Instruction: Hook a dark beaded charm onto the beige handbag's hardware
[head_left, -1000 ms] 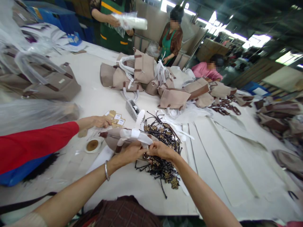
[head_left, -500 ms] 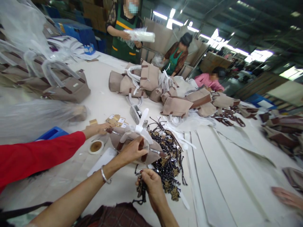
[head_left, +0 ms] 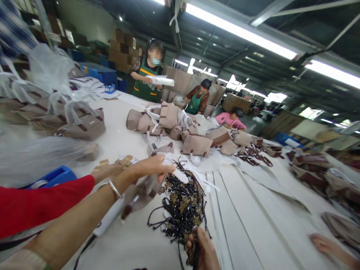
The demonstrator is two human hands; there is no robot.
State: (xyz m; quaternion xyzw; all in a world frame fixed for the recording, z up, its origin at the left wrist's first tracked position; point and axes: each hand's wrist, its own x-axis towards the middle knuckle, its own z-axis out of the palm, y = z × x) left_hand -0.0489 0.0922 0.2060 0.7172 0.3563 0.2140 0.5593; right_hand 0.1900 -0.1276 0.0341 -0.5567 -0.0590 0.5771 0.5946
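Note:
My left hand [head_left: 153,167], with a silver bangle at the wrist, is closed above a taupe handbag [head_left: 140,193]. The fingers seem to grip its handle, partly hidden by the hand, and the bag is tilted and smeared by motion. My right hand [head_left: 206,247] is low in view, its fingers pinched round a black braided cord charm with a metal ring [head_left: 192,247]. Between both hands lies a heap of similar black and gold-brown cord charms [head_left: 184,202]. Another taupe handbag [head_left: 161,149] stands just behind my left hand.
A co-worker's red sleeve [head_left: 45,204] reaches in from the left, beside a blue tape dispenser [head_left: 57,176]. Piled handbags [head_left: 197,144] lie across the table, more bags [head_left: 84,125] at left. Another person's hand [head_left: 326,243] rests at right. Aproned co-workers stand behind.
The view has tilted up. My left hand has shifted left and up, and the handbag has swung leftward off the charm heap. My right hand has moved right and down, still holding the charm.

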